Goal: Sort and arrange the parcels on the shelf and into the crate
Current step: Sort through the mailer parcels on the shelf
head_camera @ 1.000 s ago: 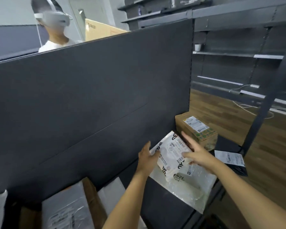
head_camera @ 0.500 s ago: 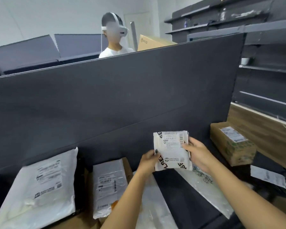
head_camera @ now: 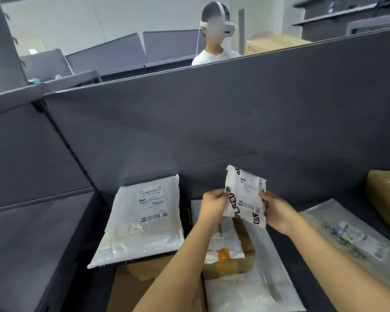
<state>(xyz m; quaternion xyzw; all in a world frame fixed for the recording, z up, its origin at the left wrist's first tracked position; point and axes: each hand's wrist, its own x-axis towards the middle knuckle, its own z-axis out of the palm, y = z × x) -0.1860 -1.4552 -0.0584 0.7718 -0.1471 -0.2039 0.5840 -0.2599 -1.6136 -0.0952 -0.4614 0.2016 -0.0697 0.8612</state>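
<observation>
Dark grey shelf backing (head_camera: 212, 131) is filling the frame's middle. At lower centre the left hand (head_camera: 214, 206) and right hand (head_camera: 277, 212) are pinching a small white parcel (head_camera: 245, 197) (label facing the camera) above a brown box (head_camera: 247, 242).

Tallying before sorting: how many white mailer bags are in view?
4: small mailer held by left hand and right hand; large mailer at left; middle mailer on brown box; near mailer at bottom centre. Others may be hidden.
</observation>
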